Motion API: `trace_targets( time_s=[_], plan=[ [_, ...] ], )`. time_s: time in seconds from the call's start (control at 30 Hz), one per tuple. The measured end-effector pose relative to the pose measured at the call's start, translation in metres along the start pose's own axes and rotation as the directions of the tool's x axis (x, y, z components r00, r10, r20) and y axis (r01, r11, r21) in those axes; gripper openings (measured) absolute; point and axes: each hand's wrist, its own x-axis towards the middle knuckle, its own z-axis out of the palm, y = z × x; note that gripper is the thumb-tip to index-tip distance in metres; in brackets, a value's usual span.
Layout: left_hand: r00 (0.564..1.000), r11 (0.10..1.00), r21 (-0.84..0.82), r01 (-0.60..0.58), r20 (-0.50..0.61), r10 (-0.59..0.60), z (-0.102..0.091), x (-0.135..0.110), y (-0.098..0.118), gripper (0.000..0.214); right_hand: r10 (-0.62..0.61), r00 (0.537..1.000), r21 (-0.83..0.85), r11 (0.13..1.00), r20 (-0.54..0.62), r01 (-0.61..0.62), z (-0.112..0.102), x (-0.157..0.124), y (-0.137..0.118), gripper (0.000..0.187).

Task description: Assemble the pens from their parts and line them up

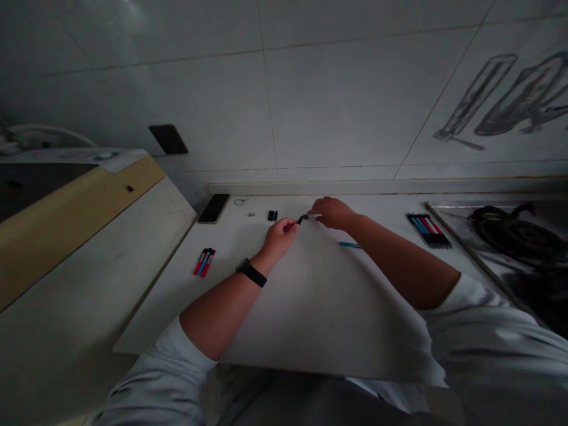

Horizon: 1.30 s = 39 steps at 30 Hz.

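Note:
My left hand (280,235), with a black band on its wrist, pinches a small black pen part (302,219) above the white sheet (310,296). My right hand (332,212) is closed just to its right, fingertips meeting the same small part; what else it holds is too small to make out. A blue pen piece (350,244) lies on the sheet under my right forearm. Two small black caps (272,215) rest on the sheet beyond my left hand.
Three red and blue pens (203,262) lie at the sheet's left. A row of several pens (428,230) sits at the right. A dark phone (213,208) lies at the back left, small metal bits (251,214) near it. A sink (510,242) is at right.

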Motion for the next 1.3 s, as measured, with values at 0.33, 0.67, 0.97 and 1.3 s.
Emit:
trace_targets(
  time_s=[0.33, 0.67, 0.97, 1.3],
  plan=[
    [0.999, 0.997, -0.073, 0.039, -0.032, -0.041, 0.000, 0.003, -0.003, 0.014, 0.012, 1.000, -0.001, 1.000, -0.020, -0.012, -0.003, 0.007, 0.000, 0.029],
    [1.000, 0.999, -0.046, 0.007, -0.019, -0.008, 0.000, 0.003, -0.006, 0.016, -0.019, 1.000, -0.001, 1.000, -0.001, 0.019, -0.009, -0.008, -0.017, 0.012],
    [0.987, 0.987, 0.065, -0.149, 0.068, 0.144, 0.002, -0.007, 0.003, 0.011, 0.128, 0.970, 0.473, 0.881, -0.206, -0.016, -0.028, -0.054, -0.041, 0.016],
    [0.933, 0.914, 0.210, -0.348, 0.176, 0.315, 0.002, -0.018, 0.020, 0.008, 0.412, 0.879, 0.762, 0.641, -0.241, -0.091, 0.003, -0.089, -0.064, 0.026]
  ],
)
